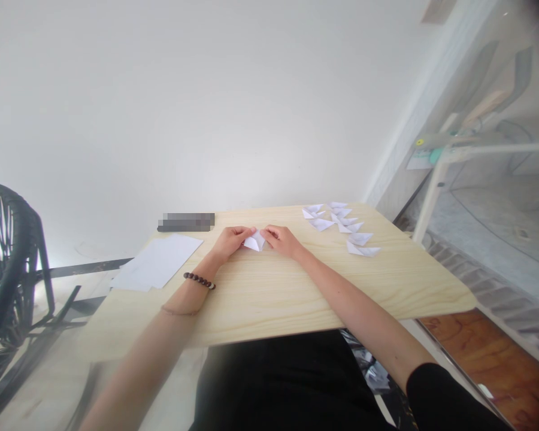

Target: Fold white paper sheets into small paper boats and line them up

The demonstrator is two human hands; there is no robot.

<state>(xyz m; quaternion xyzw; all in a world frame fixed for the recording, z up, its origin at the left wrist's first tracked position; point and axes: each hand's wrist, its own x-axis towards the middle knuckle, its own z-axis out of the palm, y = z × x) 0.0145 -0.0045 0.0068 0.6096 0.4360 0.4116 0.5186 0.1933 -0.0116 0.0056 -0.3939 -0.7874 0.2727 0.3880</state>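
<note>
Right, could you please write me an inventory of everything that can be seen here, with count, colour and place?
Table: one, pale wood, centre
Paper sheets: more than one, white, table's left side
Pixelated object: one, dark grey, table's back left
Folded shapes: several, overlapping, white, table's back right
Small folded piece: one, white, between the hands
Chair: one, dark, far left
Wall: one, whitish, behind the table
Metal-like frame: one, white, right
Wood-grained surface: one, reddish brown, lower right
Beaded bracelet: one, dark, left wrist
Clothing: black, bottom centre
Hands: two, bare; left hand and right hand above the table
</note>
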